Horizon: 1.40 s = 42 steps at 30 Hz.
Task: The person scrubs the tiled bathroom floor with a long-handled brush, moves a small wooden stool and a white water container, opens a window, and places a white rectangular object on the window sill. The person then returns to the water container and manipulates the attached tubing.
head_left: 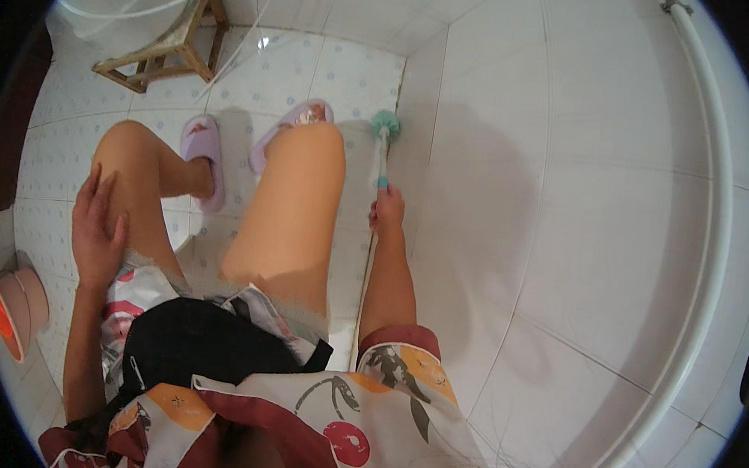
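Note:
My right hand (387,211) is closed round the handle of a toilet brush (384,149), whose round green bristle head is at the far end. The bristles are at the foot of the white tiled wall, where it meets the floor; whether they press on the tile I cannot tell. On the left, my left hand (99,227) rests on my left knee and thigh with its fingers spread, holding nothing. Lilac slippers (203,151) are on my feet, which stand on the patterned floor tiles ahead of me.
A wooden stool (167,57) stands at the far left, bearing a translucent tub (122,8). At the left wall is a pink bucket (31,303) with orange inside. A white pipe (718,221) runs along the tiled wall (491,155) on the right. A thin hose (249,33) hangs near the stool.

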Tool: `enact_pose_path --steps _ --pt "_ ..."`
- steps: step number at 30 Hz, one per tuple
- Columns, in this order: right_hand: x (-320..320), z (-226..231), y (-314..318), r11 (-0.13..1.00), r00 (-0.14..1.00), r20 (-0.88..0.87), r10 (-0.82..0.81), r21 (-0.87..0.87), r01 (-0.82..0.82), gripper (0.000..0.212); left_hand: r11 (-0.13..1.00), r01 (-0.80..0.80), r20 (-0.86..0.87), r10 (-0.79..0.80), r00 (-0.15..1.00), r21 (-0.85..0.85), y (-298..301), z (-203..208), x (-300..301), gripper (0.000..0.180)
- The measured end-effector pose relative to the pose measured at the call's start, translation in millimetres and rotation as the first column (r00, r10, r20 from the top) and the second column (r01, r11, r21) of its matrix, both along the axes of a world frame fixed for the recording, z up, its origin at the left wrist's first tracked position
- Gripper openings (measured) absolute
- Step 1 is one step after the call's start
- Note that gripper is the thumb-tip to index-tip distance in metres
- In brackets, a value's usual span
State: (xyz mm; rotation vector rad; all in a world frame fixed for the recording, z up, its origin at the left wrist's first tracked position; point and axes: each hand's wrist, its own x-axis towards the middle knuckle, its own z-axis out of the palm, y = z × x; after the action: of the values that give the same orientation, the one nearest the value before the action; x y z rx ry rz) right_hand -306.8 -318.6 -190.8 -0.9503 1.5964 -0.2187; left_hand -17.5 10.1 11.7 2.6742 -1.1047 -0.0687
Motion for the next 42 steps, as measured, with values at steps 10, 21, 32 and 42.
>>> enact_pose_path --steps 10,21,32,42 --pt "-170.1 27.1 264.6 0.995 0.970 -0.242 0.012 0.101 0.013 0.041 1.000 0.002 0.006 -0.002 1.000 0.018 8.0 -4.9 6.7 0.053" --pt "-38.4 -14.2 55.1 0.999 0.999 -0.014 -0.041 0.021 0.042 0.039 1.000 -0.029 -0.031 0.029 0.999 0.000 0.2 -4.5 4.7 0.052" --pt "-59.9 -38.2 76.1 0.987 0.989 -0.079 0.128 -0.091 -0.135 0.034 0.997 -0.050 -0.019 0.049 0.999 -0.062 2.0 -0.2 -1.2 0.051" --pt "-113.6 17.6 185.1 0.997 0.974 -0.213 0.080 0.027 -0.076 0.044 0.997 -0.059 -0.070 0.055 0.996 -0.046 1.3 0.2 11.3 0.051"
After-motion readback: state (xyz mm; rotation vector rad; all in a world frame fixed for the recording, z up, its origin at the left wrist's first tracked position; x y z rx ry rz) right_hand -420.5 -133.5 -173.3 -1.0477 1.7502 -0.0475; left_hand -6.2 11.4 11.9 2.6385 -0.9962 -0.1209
